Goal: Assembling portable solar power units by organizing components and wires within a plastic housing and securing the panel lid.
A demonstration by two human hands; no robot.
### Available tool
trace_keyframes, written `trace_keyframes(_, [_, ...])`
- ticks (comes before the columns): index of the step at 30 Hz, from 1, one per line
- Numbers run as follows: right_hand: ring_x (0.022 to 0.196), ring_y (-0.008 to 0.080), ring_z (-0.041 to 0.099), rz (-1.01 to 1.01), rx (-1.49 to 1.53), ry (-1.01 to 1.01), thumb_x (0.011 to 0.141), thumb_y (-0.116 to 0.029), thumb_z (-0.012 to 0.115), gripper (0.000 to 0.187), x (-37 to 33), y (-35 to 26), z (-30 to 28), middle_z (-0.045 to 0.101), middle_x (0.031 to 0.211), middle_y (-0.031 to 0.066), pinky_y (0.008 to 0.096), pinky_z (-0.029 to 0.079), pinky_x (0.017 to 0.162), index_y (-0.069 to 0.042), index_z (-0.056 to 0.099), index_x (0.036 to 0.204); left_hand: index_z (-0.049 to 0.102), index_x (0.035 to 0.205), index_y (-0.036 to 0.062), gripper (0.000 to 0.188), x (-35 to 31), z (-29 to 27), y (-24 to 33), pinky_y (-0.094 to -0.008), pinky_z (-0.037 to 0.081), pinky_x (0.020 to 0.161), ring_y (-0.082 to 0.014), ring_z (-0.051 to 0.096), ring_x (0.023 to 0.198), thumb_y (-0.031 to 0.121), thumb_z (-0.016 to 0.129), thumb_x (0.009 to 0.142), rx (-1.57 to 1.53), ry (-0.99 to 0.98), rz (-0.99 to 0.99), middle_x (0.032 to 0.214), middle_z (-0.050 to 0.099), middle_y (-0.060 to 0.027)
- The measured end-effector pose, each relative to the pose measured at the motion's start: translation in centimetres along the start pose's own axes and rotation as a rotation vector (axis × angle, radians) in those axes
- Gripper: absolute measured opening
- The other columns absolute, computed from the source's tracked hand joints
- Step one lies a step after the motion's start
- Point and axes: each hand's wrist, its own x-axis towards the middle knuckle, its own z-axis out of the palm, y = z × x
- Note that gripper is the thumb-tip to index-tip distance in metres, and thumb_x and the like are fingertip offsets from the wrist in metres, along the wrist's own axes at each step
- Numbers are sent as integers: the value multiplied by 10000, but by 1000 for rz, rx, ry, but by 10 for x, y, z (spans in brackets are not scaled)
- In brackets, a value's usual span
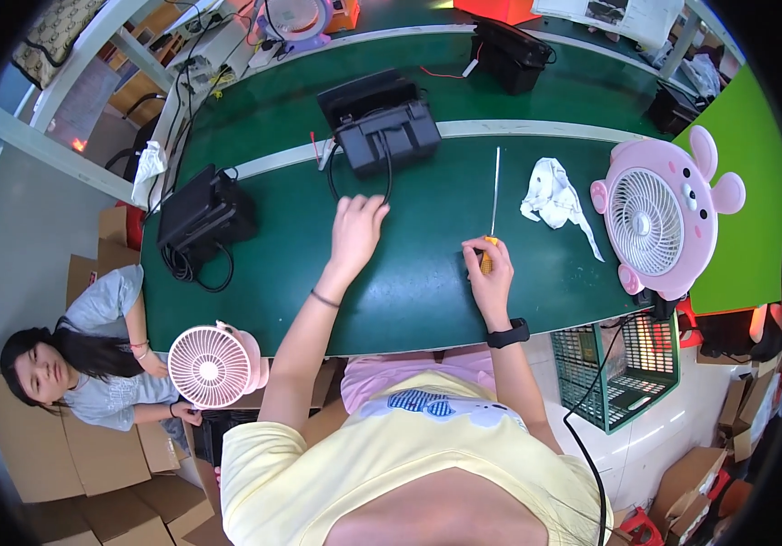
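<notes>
My left hand (357,234) is closed on a black cable (389,173) whose loop hangs from a black box-shaped device (391,136) with a raised lid-like back. That device stands across the white strip of the green table. In my right hand (491,276) is a screwdriver (495,196); its yellow handle is in my fingers and its long thin shaft points away from me. To the right of the shaft lies a crumpled white cloth (551,196).
A similar black device (209,218) with coiled cable sits left, another (511,59) at the back. A pink animal-shaped fan (650,214) stands right, a small pink fan (210,367) near left. Another person (104,350) is at the left. A green crate (623,373) stands below the table's right edge.
</notes>
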Motion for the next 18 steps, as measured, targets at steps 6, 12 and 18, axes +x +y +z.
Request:
trace_keyframes(6, [809, 187, 613, 16, 18, 52, 886, -85, 718, 75, -3, 12, -2, 634, 952, 82, 285, 494, 728, -42, 716, 948, 729, 1012, 87, 171, -65, -56, 11, -414, 503, 791, -324, 599, 873, 218, 674, 915, -56, -134, -102, 937, 653, -107])
trace_keyframes(12, [817, 183, 617, 27, -30, 25, 890, -86, 714, 71, 0, 8, -2, 639, 948, 76, 286, 495, 736, -46, 717, 949, 693, 1119, 72, 210, -13, -108, 49, -372, 516, 806, -291, 651, 918, 138, 648, 925, -162, 119, 4, 1026, 667, -119])
trace_keyframes(18, [656, 100, 569, 62, 65, 24, 917, -105, 696, 85, -1, 2, -2, 602, 955, 48, 242, 474, 563, -43, 713, 972, 640, 1201, 110, 337, 30, -37, 51, -484, 385, 1039, -265, 578, 1130, 260, 671, 900, 57, 136, 229, 1130, 639, -83])
